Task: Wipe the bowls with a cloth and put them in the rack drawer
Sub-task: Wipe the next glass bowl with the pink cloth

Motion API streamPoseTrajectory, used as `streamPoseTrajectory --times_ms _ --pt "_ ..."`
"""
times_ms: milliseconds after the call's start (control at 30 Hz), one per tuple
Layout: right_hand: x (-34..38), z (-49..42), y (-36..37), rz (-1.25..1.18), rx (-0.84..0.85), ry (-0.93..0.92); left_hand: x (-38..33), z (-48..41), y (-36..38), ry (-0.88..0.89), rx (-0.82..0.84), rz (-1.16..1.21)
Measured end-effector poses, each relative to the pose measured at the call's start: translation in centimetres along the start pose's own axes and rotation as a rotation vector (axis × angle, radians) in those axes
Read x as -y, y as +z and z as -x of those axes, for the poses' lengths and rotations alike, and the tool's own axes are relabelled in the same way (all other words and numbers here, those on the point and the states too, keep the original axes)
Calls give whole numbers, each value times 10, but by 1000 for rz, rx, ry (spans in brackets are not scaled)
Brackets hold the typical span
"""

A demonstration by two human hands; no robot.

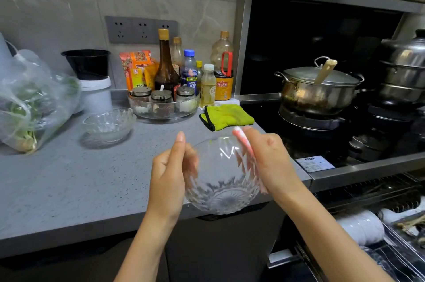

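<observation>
The left grip clasps the glass bowl, mouth tipped away, base nearest. The right grip pinches a pink cloth against it.

Front centre: clear cut-glass bowl over front edge of grey speckled countertop, between left hand and right hand; pink-white cloth between right hand and bowl rim. Second clear glass bowl on countertop, behind-left. Clear plastic bag of greens further left. Folded yellow-green cloth behind held bowl, beside black stove. Lidded steel pot on stove. Wire rack drawer below stove, white bowls in it.
</observation>
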State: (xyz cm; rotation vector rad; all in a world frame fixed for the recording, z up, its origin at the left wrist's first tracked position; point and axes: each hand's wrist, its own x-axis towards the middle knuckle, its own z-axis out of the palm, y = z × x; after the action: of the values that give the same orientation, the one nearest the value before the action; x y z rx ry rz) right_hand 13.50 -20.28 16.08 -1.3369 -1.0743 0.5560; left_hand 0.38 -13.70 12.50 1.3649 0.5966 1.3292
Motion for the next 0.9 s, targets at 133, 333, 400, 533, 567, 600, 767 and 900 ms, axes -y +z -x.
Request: streamPoseTrajectory --times_ms 133,333,400,533,567,600,767,900 --pt "1 0 3 171 49 -92 -10 -5 5 83 227 -251" --pt "-9 0 2 159 -13 -217 -7 -1 16 191 127 -296" --pt "-18 1 1 96 -58 -169 -7 1 14 98 -2 -179" --pt "-35 13 10 90 -69 -218 -5 -1 18 -11 -197 15" --pt "-34 17 14 138 -89 -300 -5 -1 22 5 -216 18" --pt "-30 19 19 259 -110 -396 -4 0 26 14 -233 14" --pt "-20 13 29 679 -242 -691 3 7 41 -40 -207 37" --pt "-16 -3 14 319 -126 -359 -1 9 33 -9 -201 14"
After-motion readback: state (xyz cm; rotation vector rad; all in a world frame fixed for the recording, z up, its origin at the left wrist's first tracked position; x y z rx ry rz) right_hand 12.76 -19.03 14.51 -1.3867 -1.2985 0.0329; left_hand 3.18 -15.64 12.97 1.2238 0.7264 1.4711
